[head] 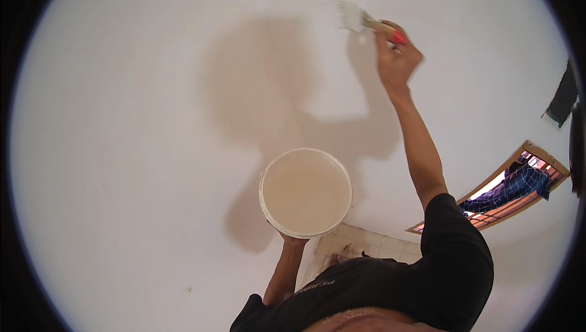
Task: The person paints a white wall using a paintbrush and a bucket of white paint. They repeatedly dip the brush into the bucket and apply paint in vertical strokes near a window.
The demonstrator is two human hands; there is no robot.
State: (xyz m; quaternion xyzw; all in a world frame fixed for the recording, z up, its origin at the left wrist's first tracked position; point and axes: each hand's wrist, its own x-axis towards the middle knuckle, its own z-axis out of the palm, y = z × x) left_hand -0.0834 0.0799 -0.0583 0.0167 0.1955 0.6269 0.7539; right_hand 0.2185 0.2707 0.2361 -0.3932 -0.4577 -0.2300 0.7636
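Note:
My right hand [397,52] is raised at the upper right, closed around the handle of a wide paintbrush [352,15]. The bristles look white and slightly blurred, and they are at or close to the white wall [137,80]; contact cannot be told. Below the middle of the view, my left hand [294,239] supports a round white bucket [306,192] from beneath. Pale liquid, apparently paint, fills the part of the bucket that shows. Most of the left hand's fingers are hidden under the bucket.
At the right is a wooden-framed barred window [503,190] with dark blue checked cloth on it. Above it, a dark patch [563,96] shows on the wall. Pale tiles [371,242] lie low behind my body. My shadow falls across the wall.

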